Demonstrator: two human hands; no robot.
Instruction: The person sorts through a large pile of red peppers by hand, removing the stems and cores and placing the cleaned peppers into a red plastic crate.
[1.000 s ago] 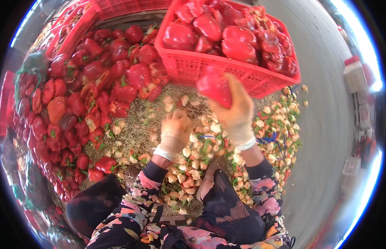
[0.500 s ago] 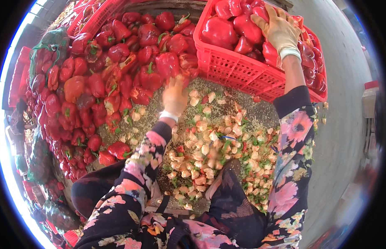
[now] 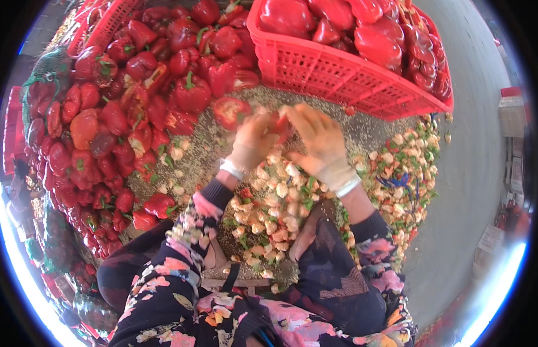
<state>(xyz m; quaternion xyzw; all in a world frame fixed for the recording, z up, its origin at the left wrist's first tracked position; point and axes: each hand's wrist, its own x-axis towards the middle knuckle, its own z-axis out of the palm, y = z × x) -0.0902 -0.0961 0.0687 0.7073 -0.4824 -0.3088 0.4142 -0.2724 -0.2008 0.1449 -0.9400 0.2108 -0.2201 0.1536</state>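
Pepper (image 3: 283, 128) | left hand (image 3: 253, 142): grip curled round it | right hand (image 3: 322, 143): parted, back from crate (image 3: 350, 78)

Left hand (image 3: 251, 141) sits just above the middle of the frame, looks curled inward, but it's kinda blurry so I can't swear how tight. Right hand (image 3: 321, 141) is just right of it, thumb (image 3: 302, 159) spread well away from the fingers (image 3: 309, 118). Both forearms (image 3: 361, 213) angle up from the lower edge.
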